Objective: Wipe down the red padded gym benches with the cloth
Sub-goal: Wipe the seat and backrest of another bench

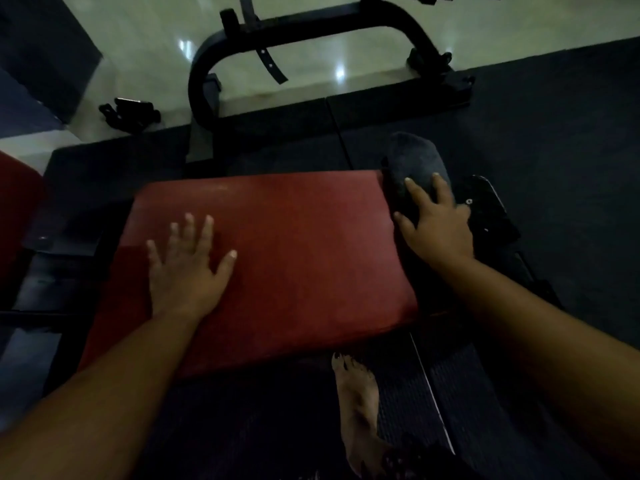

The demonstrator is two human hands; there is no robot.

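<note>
From the head view, looking down over the person's arms, the wipe looks to be under way on the nearer red padded gym bench point(294, 244), a broad rectangular cushion of matte, faintly grained vinyl with rounded edges. The dark grey terry cloth point(412, 157) sits at the far right corner of that bench, soft and thick and bunched into a rounded hump, part on the pad and part hanging off its right edge. The right-hand grip point(438, 225) lies spread flat on the cloth, fingers straight and thumb out, pressing it down, not closed round it. The left-hand grip point(188, 268) is wide open with the palm down on the bare vinyl near the bench's left edge; it holds nothing and seems to be bracing. I'd say the stroke has reached its right-hand end, and most of the top has no visible streak or sheen to show what has been covered. The next move probably calls for dragging the cloth back leftward under steady flat pressure, lifting the left-hand grip clear as it arrives. A second red cushion point(17, 209) shows at the left, probably awaiting its turn. Beyond the bench are a black curved tubular steel frame point(311, 32), a glossy pale tiled floor point(156, 39) and dark ribbed rubber matting point(554, 133), with a bare foot point(356, 393) planted on it.
</note>
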